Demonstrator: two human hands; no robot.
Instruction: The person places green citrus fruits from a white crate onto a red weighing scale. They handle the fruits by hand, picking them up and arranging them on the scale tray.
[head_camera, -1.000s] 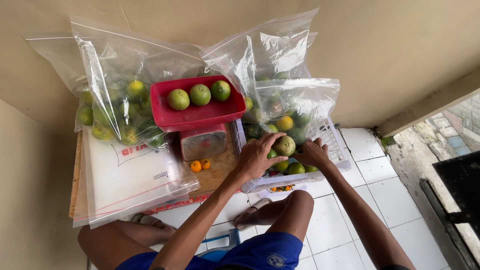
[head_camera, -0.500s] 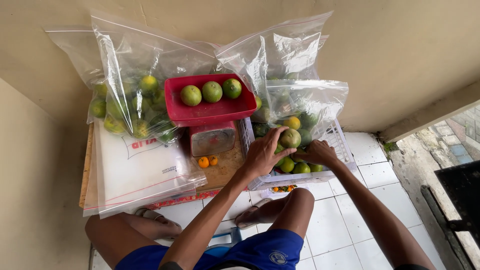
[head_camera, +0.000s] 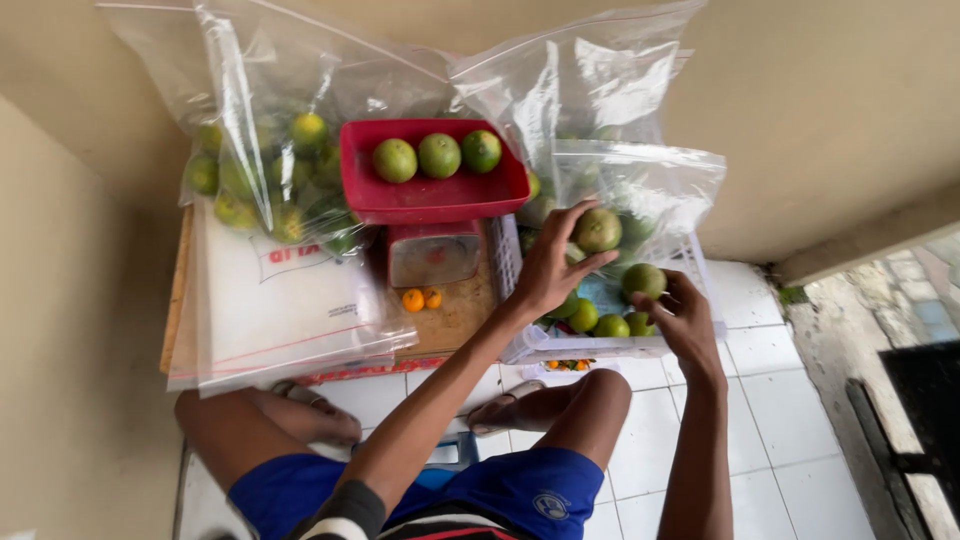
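Since a moment ago my left hand (head_camera: 548, 268) has lifted a green citrus fruit (head_camera: 598, 230) higher, fingers curled around it, just beyond the red tray (head_camera: 432, 198) of three fruits to its left. My right hand (head_camera: 686, 318) grips another fruit (head_camera: 643, 280), right beside the first, both above the white basket (head_camera: 600, 346) of fruit under my hands.

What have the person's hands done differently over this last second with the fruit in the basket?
The left hand has lifted a green citrus fruit up out of the white basket and holds it at its fingertips. The right hand, earlier resting among the fruit, now grips another green fruit. The three fruits in the red tray and the two small orange fruits stayed put.
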